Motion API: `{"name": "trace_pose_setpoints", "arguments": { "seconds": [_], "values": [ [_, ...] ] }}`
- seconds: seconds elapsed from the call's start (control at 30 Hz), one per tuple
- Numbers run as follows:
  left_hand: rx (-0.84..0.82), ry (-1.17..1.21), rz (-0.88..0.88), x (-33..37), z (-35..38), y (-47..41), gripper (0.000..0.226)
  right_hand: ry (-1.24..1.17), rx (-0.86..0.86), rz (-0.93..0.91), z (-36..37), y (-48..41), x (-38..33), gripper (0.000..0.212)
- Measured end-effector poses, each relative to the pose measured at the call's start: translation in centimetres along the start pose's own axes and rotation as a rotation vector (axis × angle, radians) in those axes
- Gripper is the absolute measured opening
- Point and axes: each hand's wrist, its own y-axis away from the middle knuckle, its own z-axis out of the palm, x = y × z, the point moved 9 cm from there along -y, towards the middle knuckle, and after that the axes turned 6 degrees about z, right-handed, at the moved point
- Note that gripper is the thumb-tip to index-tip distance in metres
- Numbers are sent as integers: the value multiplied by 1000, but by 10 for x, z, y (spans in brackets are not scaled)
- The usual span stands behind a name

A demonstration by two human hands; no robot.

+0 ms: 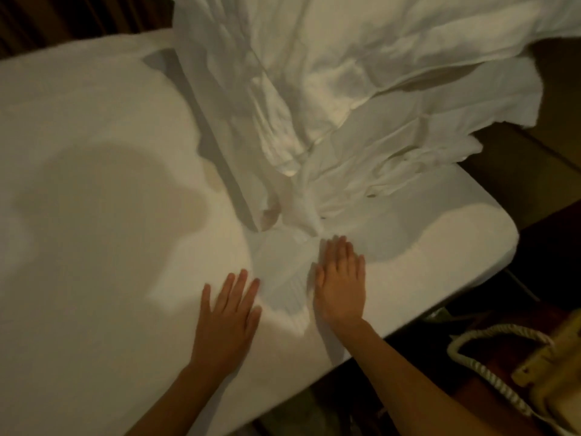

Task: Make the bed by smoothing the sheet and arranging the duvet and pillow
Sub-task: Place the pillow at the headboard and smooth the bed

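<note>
A white sheet point(103, 184) covers the mattress and lies mostly flat on the left. My left hand point(228, 313) rests palm down on it, fingers spread. My right hand point(341, 283) lies flat beside it, pressing on a wrinkled patch of sheet between the two hands. A crumpled white duvet point(361, 99) is bunched across the upper right of the bed, its folds reaching down to just above my right fingertips. No pillow can be picked out among the white fabric.
The bed's rounded corner point(503, 234) is at the right, with dark floor beyond it. A beige telephone with a coiled cord point(490, 372) sits at the lower right. Dark curtains or wall point(63, 17) are at the upper left.
</note>
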Motion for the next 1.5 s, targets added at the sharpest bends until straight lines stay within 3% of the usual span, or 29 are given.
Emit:
{"name": "trace_pose_setpoints", "arguments": {
  "seconds": [0.07, 0.2, 0.33, 0.53, 0.8, 0.87, 1.0, 1.13, 1.17, 1.23, 1.33, 1.4, 1.5],
  "values": [
    [7, -11, -70, -25, -1, 15, 55, -20, -53, -87, 22, 15, -35, 51],
    [63, -22, -337, -104, -9, 68, 55, 65, 13, -30, 30, 24, -33, 51],
    [43, -5, -452, -160, -14, 110, 55, 87, -33, 48, 37, 23, -61, 59],
    [34, 25, -556, -240, -17, 168, 55, 131, -119, -177, 80, 69, -219, 64],
    [98, 11, -603, -362, -26, 278, 54, 154, -123, -275, 131, 150, -392, 71],
    [98, 12, -647, -402, -27, 307, 54, 157, -123, -356, 144, 182, -443, 67],
    [91, 7, -849, -489, -27, 391, 57, 90, -186, -709, 169, 266, -551, 58],
    [51, 23, -892, -514, -31, 414, 58, 66, -271, -982, 176, 302, -588, 56],
    [74, 32, -887, -515, -35, 405, 58, 52, -264, -947, 174, 292, -586, 55],
    [144, 61, -807, -508, -47, 374, 57, 24, -198, -676, 165, 248, -565, 61],
    [151, 57, -549, -484, -51, 327, 52, 143, -196, -342, 170, 205, -531, 78],
    [160, 43, -533, -490, -45, 327, 51, 168, -183, -356, 176, 215, -548, 74],
    [114, 27, -717, -529, -35, 378, 54, 141, -130, -517, 190, 261, -602, 61]
  ]
}}
